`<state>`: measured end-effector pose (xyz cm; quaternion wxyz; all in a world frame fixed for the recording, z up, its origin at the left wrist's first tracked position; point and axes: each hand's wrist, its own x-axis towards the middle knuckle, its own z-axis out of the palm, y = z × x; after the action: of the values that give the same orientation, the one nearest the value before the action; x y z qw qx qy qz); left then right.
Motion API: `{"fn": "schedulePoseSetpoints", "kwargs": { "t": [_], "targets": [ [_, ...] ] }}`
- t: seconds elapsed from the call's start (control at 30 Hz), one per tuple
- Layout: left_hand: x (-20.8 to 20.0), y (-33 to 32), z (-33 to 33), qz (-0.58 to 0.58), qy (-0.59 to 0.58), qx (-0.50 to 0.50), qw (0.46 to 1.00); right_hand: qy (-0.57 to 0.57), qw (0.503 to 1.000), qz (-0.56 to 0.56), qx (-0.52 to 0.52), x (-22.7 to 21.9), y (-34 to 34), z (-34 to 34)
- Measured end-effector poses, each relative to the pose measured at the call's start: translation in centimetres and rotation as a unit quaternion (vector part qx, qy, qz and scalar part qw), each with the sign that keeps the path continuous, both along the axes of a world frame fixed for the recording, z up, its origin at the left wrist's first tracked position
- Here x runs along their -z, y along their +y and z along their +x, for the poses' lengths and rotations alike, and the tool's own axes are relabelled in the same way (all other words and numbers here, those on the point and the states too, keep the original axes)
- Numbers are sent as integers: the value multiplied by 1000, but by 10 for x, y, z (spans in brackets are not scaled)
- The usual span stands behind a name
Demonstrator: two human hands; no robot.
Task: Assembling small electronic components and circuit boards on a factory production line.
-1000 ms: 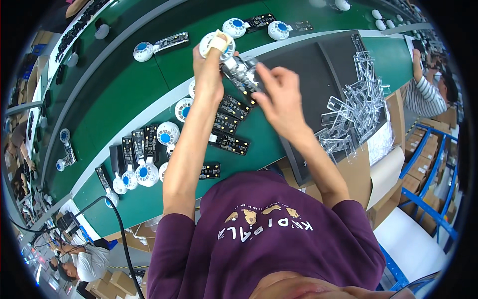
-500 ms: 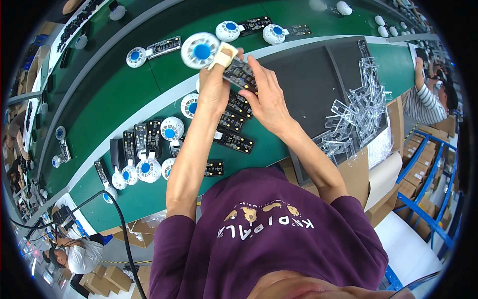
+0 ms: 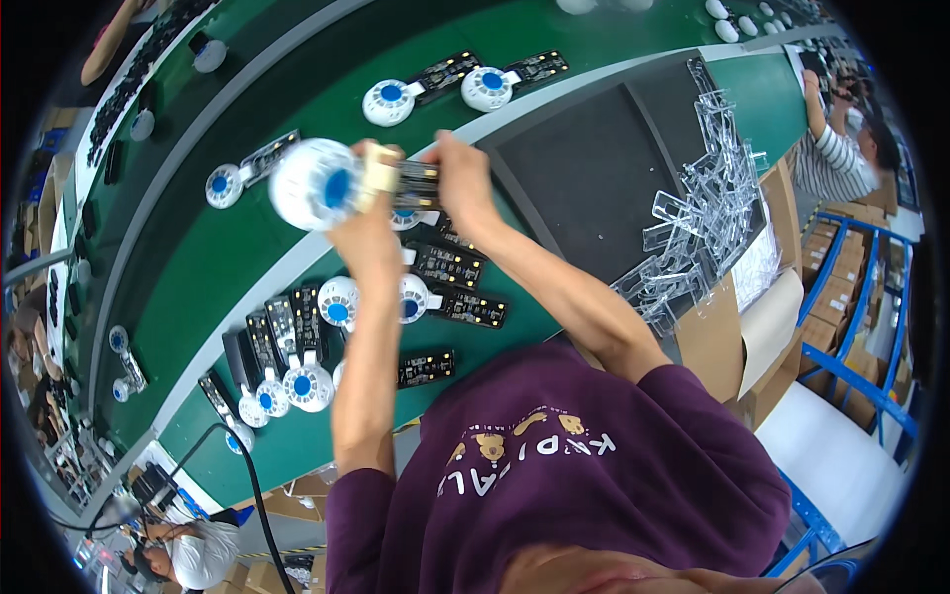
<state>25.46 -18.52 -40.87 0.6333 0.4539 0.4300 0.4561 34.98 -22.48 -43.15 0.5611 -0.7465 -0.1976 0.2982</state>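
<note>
My left hand (image 3: 368, 220) holds up a white round part with a blue centre (image 3: 315, 184), joined to a black circuit strip (image 3: 416, 184). My right hand (image 3: 461, 178) grips the other end of that strip. Both hands are raised above the green bench (image 3: 247, 247). Under them lie several more black strips with white round heads (image 3: 336, 302), some side by side near my left forearm.
A green conveyor (image 3: 327, 59) carries more white-and-black assemblies (image 3: 391, 101). A dark mat (image 3: 584, 178) lies to the right, with a heap of clear plastic holders (image 3: 708, 198). Another person in a striped sleeve (image 3: 831, 163) works far right. Blue racks stand at lower right.
Both hands have moved left and closer to the camera with the assembly. The white round part now sits left of my left hand and looks larger.
</note>
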Motion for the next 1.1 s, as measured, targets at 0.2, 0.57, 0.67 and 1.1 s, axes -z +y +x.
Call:
{"fn": "schedulePoseSetpoints", "kwargs": {
  "t": [0.2,0.57,0.67,1.1],
  "targets": [
    [61,166,-39,122,280,131,943,-254,962,-63,-78,-22,-40,107],
    [41,112,16,5,431,202,879,-608,687,-385,101,-15,-182,433],
    [66,97,21,-137,368,156,906,-598,647,-467,76,4,-159,462],
    [16,103,13,282,146,-192,929,-361,926,-103,-31,-49,-122,301]
  ]
}}
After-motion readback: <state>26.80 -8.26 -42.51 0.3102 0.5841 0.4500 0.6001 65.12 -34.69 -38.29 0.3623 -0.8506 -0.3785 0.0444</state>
